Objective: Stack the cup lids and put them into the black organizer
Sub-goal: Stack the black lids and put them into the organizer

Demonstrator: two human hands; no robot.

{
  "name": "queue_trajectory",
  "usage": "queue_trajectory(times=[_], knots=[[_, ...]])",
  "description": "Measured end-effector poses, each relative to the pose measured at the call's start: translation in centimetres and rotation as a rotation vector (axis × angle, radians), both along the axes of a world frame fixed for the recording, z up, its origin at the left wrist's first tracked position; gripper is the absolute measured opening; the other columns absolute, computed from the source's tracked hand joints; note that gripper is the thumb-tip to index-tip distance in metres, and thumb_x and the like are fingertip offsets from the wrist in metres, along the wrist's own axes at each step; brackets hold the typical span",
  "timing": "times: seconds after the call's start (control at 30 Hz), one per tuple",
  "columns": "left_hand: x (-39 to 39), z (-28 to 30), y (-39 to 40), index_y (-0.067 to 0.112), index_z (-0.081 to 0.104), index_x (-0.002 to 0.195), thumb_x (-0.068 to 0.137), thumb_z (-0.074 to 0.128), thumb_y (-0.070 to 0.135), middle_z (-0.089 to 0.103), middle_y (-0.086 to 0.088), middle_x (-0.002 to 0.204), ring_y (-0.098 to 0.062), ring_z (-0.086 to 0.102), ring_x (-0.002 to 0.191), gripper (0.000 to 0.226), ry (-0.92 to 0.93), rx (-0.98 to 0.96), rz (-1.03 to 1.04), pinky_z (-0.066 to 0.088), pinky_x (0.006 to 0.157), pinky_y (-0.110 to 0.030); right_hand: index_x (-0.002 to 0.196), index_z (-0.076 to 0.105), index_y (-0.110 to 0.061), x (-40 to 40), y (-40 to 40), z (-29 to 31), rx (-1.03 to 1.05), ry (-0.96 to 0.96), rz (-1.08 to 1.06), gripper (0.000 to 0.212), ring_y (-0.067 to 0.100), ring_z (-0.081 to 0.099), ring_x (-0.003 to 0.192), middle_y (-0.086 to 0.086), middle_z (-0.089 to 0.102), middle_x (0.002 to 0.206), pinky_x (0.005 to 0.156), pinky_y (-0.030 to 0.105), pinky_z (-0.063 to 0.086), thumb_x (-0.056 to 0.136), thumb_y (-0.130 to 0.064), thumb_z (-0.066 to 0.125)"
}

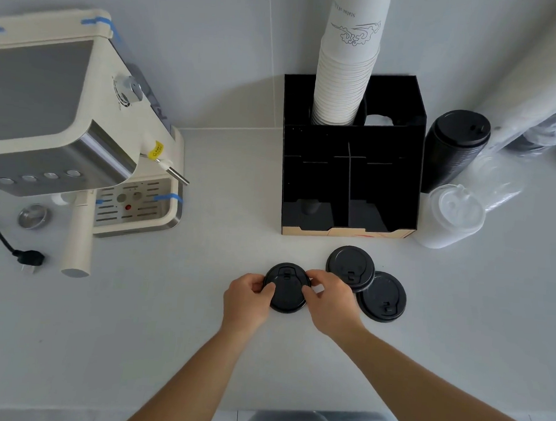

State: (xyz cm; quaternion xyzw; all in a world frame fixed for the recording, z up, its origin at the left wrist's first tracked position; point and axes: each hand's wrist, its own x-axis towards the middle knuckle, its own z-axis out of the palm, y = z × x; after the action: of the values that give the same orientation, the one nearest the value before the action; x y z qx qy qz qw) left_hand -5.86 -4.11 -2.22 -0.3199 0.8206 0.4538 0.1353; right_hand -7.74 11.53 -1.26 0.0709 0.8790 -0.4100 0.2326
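Over on the left, the coffee machine [63, 125] is sitting idle with its cord trailing across the white surface [166, 317], well apart from the action. Moving in toward the middle, the left hand [248, 298] is curling around the left edge of a black lid [287, 292], thumb resting on top near the rim, fingers tucked at the side. The lid is lying flat on the surface, just in front of the person.

These lids look like thin moulded plastic, so I'm guessing they're feather-light, a bit springy, and smooth enough to skate away if nudged. The rim is the sensible place to hold; pressing on the domed middle would likely just flex it.

The right hand [328, 298] is doing the mirror image, pinching the same lid's right edge with thumb and fingertips. Both hands are closed narrowly on that one lid, wrists low, forearms angling in from the bottom of the view. Whether it's lifted off the surface yet, I can't tell.

Just to the right, two more lids are waiting: the far lid [349, 266] is overlapping the near lid [382, 296], close beside the right hand.

Behind them, the black organizer [350, 182] is standing with its front compartments open and a tall stack of paper cups [347, 68] rising from the back. Farther right, a sleeve of black lids [453, 149] and a white lidded stack [452, 217] are leaning beside it.
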Motion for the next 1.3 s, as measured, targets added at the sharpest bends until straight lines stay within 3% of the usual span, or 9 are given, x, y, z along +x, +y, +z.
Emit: queue_trajectory(times=[0.27, 0.43, 0.57, 0.67, 0.77, 0.9, 1.07, 1.2, 1.3], knots=[[0.2, 0.0, -0.1, 0.016, 0.070, 0.094, 0.084, 0.068, 0.024, 0.067, 0.008, 0.080, -0.014, 0.065, 0.082, 0.013, 0.001, 0.002, -0.006, 0.045, 0.070, -0.022, 0.122, 0.063, -0.018, -0.3, 0.1, 0.0, 0.026, -0.029, 0.064, 0.028, 0.014, 0.063, 0.093, -0.004, 0.061, 0.110, 0.073, 0.020, 0.046, 0.095, -0.022, 0.058], [0.0, 0.6, -0.4, 0.026, 0.061, 0.093, 0.085, 0.067, 0.022, 0.062, 0.017, 0.077, -0.010, 0.062, 0.079, 0.011, -0.013, 0.028, -0.023, 0.041, 0.063, -0.016, 0.120, 0.064, -0.023, -0.1, 0.8, 0.8, -0.065, -0.112, 0.045, 0.027, 0.011, 0.066, 0.084, -0.009, 0.058, 0.106, 0.066, 0.021, 0.052, 0.094, -0.021, 0.058], [0.0, 1.0, -0.4, 0.018, 0.063, 0.115, 0.086, 0.065, 0.027, 0.068, 0.003, 0.098, -0.018, 0.063, 0.097, 0.031, -0.042, 0.005, -0.069, 0.045, 0.080, -0.026, 0.133, 0.057, -0.025, 0.3, 2.3, 1.4, -0.105, -0.132, 0.029, 0.039, 0.005, 0.064, 0.090, -0.011, 0.059, 0.114, 0.063, 0.016, 0.051, 0.094, -0.027, 0.059], [0.0, 1.9, -0.4, 0.018, 0.058, 0.125, 0.086, 0.066, 0.028, 0.061, 0.001, 0.112, -0.016, 0.060, 0.107, 0.041, 0.062, -0.062, -0.107, 0.046, 0.091, -0.028, 0.128, 0.062, -0.024, 0.0, 4.1, 2.2, -0.123, -0.093, 0.009, 0.035, 0.004, 0.063, 0.087, -0.015, 0.065, 0.098, 0.064, 0.011, 0.046, 0.093, -0.025, 0.061], [0.0, 3.6, 0.8, 0.020, 0.059, 0.123, 0.087, 0.066, 0.022, 0.060, 0.006, 0.113, -0.009, 0.061, 0.100, 0.037, 0.215, -0.002, -0.195, 0.046, 0.082, -0.014, 0.112, 0.069, -0.025, -0.6, 6.6, 2.8, -0.154, -0.080, -0.115, 0.024, 0.009, 0.063, 0.073, -0.014, 0.068, 0.075, 0.056, 0.010, 0.045, 0.089, -0.019, 0.064], [-1.0, 4.9, 4.0, 0.023, 0.066, 0.110, 0.086, 0.067, 0.022, 0.067, 0.009, 0.098, 0.003, 0.063, 0.088, 0.023, 0.179, 0.132, -0.241, 0.043, 0.068, 0.000, 0.100, 0.070, -0.028, -2.1, 10.0, 3.2, -0.137, -0.050, -0.216, 0.018, 0.010, 0.060, 0.067, -0.012, 0.067, 0.071, 0.055, 0.015, 0.042, 0.088, -0.017, 0.065], [-0.4, 3.7, 8.5, 0.014, 0.068, 0.110, 0.086, 0.063, 0.028, 0.070, 0.002, 0.077, -0.005, 0.063, 0.064, 0.028, -0.040, 0.291, -0.194, 0.044, 0.057, -0.015, 0.105, 0.070, -0.025, -4.9, 11.9, 3.0, 0.015, 0.017, -0.140, 0.019, 0.008, 0.065, 0.084, -0.009, 0.071, 0.091, 0.079, 0.018, 0.049, 0.090, -0.018, 0.061], [1.0, 2.8, 10.6, 0.004, 0.057, 0.127, 0.091, 0.060, 0.027, 0.069, -0.017, 0.110, -0.003, 0.065, 0.071, 0.043, -0.193, 0.446, -0.051, 0.052, 0.072, -0.019, 0.119, 0.068, -0.018, -6.7, 11.6, 1.8, 0.114, 0.024, 0.009, 0.030, 0.015, 0.066, 0.100, -0.001, 0.072, 0.110, 0.093, 0.027, 0.050, 0.091, -0.023, 0.059], [0.8, 2.7, 12.0, 0.006, 0.046, 0.139, 0.092, 0.061, 0.022, 0.065, -0.012, 0.109, -0.009, 0.065, 0.088, 0.052, -0.238, 0.586, 0.147, 0.053, 0.092, -0.028, 0.121, 0.067, -0.018, -7.5, 11.3, 1.3, 0.151, -0.016, 0.093, 0.031, 0.018, 0.065, 0.103, 0.000, 0.071, 0.114, 0.095, 0.031, 0.051, 0.092, -0.027, 0.059]])
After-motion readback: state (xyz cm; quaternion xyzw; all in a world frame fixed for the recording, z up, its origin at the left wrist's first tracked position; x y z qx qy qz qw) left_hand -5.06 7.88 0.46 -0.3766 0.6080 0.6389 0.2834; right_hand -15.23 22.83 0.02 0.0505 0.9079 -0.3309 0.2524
